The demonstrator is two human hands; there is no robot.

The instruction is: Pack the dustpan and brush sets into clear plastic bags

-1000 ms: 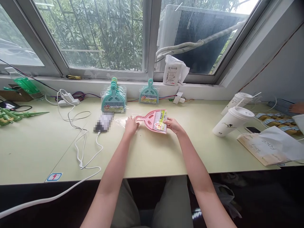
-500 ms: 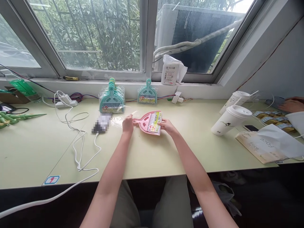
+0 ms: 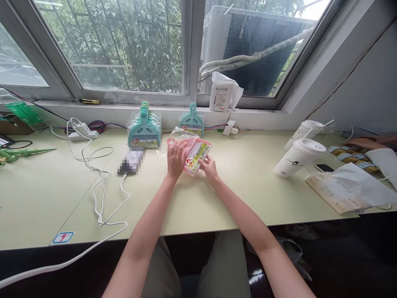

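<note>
A pink dustpan (image 3: 190, 145) with a small brush and a yellow-green printed label (image 3: 199, 152) lies slantwise above the table, in a clear plastic bag (image 3: 182, 133). My right hand (image 3: 209, 167) grips its wide edge at the lower right, with the fingers round the label side. My left hand (image 3: 175, 159) is over the handle side, its fingers stretched out and slightly blurred against the plastic. Whether it presses on the bag cannot be made out. Behind it stand several wrapped turquoise dustpan sets (image 3: 144, 131) and one more turquoise set (image 3: 192, 120).
On the left are a phone (image 3: 131, 161) on a white cable (image 3: 102, 198) and a power strip (image 3: 83, 135). To the right stand two white cups (image 3: 299, 157) and a tissue pack (image 3: 336, 192). Another person's hand (image 3: 366, 142) is at the far right.
My left hand has left the end of the handle and moved right, over the dustpan. The dustpan has tilted, its handle end now higher. My right hand has shifted slightly left.
</note>
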